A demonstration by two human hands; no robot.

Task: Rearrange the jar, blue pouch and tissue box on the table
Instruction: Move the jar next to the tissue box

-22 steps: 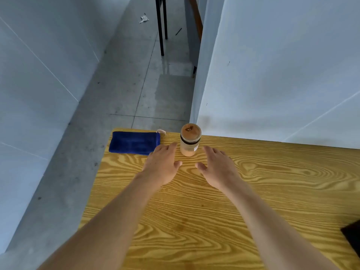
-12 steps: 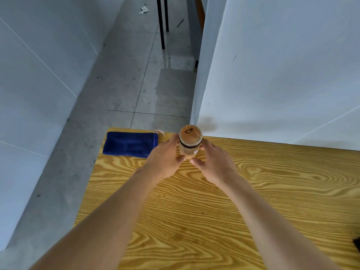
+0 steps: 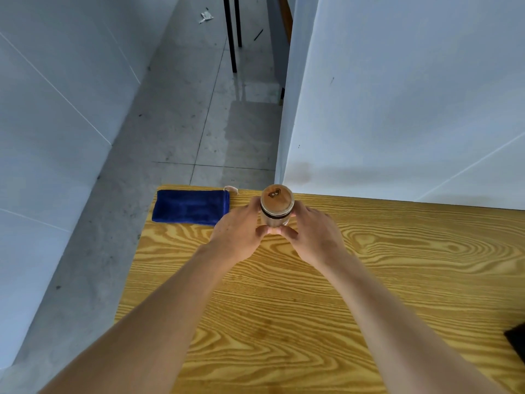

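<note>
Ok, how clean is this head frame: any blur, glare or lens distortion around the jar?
Head view: soft, even light, no glare; the jar and both the left hand and right hand look sharp, without motion blur; wide-angle bending skews the walls and forearms; a faint shadow smudges the wall behind the jar.

Your left hand (image 3: 241,231) and right hand (image 3: 314,233) cover the lower part of the jar (image 3: 276,206), so you can't see its base. At the right edge, a dark object (image 3: 516,341) is cut off, too little showing to name it.
</note>
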